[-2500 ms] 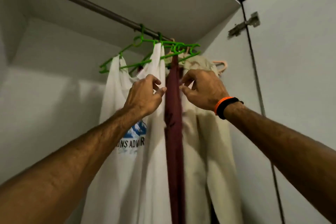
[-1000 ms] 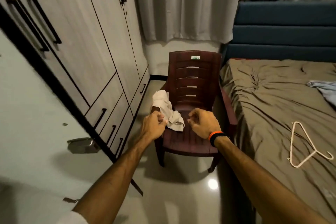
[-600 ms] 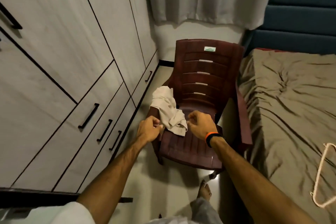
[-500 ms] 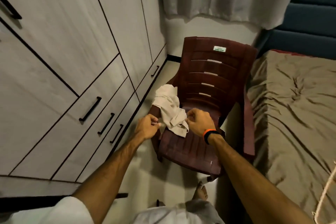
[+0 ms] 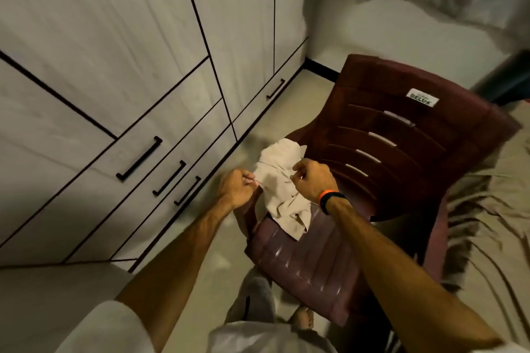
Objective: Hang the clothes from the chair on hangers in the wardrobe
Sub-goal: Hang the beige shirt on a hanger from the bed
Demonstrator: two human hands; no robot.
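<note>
Both hands at the cloth on the chair.
We see the beige garment [image 5: 282, 189] draped over the maroon chair [image 5: 381, 152], armrest to seat. Left hand [image 5: 236, 188] at its 9 o'clock edge, fingers curled, prob. pinching it; right hand [image 5: 314, 179] at 3 o'clock grips the fabric.

Glossy moulded plastic chair [image 5: 401, 152] carries a crumpled matt cloth garment [image 5: 282, 189].

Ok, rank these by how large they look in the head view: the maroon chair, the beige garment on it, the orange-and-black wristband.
1. maroon chair
2. beige garment
3. wristband
</note>
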